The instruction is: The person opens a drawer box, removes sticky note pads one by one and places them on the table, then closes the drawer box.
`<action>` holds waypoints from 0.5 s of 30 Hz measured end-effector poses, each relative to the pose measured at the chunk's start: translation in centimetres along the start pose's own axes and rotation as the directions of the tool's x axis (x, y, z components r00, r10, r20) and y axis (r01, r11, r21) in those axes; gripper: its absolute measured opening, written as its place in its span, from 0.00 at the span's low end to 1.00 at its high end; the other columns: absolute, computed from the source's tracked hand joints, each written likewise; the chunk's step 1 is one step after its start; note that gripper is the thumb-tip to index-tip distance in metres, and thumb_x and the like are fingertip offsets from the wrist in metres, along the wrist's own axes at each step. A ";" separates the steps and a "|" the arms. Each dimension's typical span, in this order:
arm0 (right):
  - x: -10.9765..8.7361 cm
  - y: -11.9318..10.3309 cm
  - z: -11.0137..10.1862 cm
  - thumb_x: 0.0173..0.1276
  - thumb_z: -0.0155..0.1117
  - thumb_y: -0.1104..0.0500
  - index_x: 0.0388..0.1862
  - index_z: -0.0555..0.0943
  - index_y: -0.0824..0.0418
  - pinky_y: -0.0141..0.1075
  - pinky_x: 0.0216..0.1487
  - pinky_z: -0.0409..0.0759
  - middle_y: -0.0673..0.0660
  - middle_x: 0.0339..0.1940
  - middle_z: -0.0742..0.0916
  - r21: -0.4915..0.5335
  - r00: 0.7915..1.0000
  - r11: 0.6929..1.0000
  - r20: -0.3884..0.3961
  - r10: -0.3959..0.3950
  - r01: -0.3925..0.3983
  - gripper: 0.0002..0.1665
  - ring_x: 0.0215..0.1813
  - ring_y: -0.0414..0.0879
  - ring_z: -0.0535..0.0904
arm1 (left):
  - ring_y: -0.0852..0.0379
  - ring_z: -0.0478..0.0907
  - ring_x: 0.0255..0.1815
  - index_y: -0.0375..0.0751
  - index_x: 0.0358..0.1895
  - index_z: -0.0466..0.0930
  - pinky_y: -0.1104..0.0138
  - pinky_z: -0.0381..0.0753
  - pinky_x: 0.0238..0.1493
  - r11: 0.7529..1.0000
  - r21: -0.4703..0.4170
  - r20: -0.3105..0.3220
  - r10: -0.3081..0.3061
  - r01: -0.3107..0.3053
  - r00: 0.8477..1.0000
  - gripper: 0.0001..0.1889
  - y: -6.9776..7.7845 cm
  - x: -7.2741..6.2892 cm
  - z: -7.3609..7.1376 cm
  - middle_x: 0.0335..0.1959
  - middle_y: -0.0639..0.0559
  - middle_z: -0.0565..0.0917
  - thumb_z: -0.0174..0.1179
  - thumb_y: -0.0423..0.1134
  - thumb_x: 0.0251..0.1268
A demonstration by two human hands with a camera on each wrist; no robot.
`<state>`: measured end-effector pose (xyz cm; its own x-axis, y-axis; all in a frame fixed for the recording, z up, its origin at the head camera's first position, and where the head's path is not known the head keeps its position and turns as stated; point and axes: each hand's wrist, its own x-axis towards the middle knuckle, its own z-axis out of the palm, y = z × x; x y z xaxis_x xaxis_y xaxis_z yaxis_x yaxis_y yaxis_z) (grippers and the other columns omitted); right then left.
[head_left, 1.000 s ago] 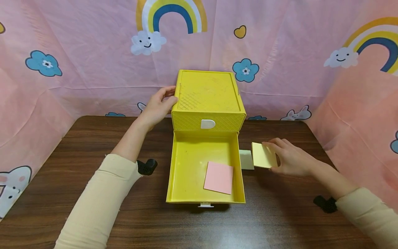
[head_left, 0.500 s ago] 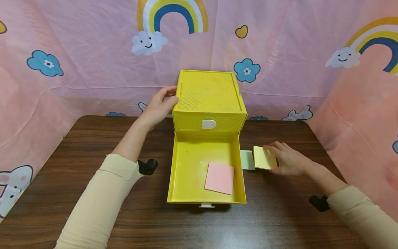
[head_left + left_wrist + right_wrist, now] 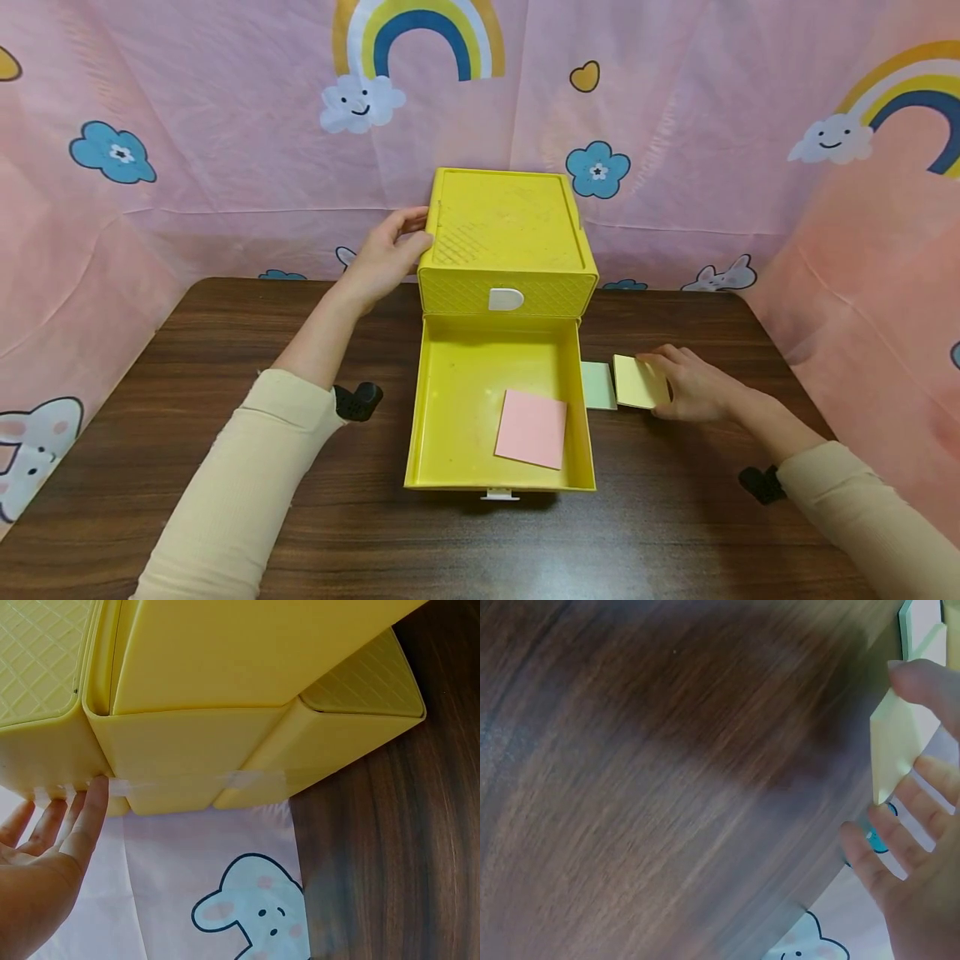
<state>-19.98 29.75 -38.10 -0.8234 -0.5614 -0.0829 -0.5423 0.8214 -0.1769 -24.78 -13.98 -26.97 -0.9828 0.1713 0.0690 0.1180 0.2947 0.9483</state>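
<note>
A yellow drawer box [image 3: 508, 218] stands at the table's back, its lower drawer [image 3: 457, 417] pulled out. My left hand [image 3: 387, 260] rests against the box's left side, thumb at the top edge; in the left wrist view its extended fingers [image 3: 94, 814] touch the yellow wall. Inside the drawer, toward the right, lies a pink sticky note pad [image 3: 531, 428]. To the drawer's right, my right hand [image 3: 697, 385] pinches a pale yellow sticky note pad [image 3: 637, 382] between thumb and fingers. A light green sticky note pad [image 3: 597, 385] lies between that pad and the drawer wall.
The dark wood table [image 3: 337, 517] runs up to a pink patterned cloth [image 3: 247, 167] behind the box. A white catch [image 3: 506, 299] marks the closed upper drawer, and another handle [image 3: 499, 495] juts from the open drawer's front.
My right hand has lowered the pale yellow pad slightly toward the table, beside the green pad. My left hand stays at the box's side.
</note>
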 end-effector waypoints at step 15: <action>0.5 0.5 0.2 0.47 0.72 0.53 0.65 0.66 0.62 0.47 0.46 0.73 0.61 0.56 0.73 0.012 0.997 1.000 0.069 0.023 -0.024 0.46 0.53 0.55 0.69 | 0.54 0.70 0.59 0.45 0.69 0.57 0.59 0.76 0.53 1.000 -0.009 -0.008 -0.001 0.001 1.000 0.28 0.0 -0.1 0.1 0.66 0.49 0.64 0.48 0.43 0.67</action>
<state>-20.60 29.82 -38.44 -0.8223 -0.5477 -0.1542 -0.5202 0.8334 -0.1865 -24.67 -13.94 -26.99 -0.9840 0.1632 0.0709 0.1160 0.2861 0.9511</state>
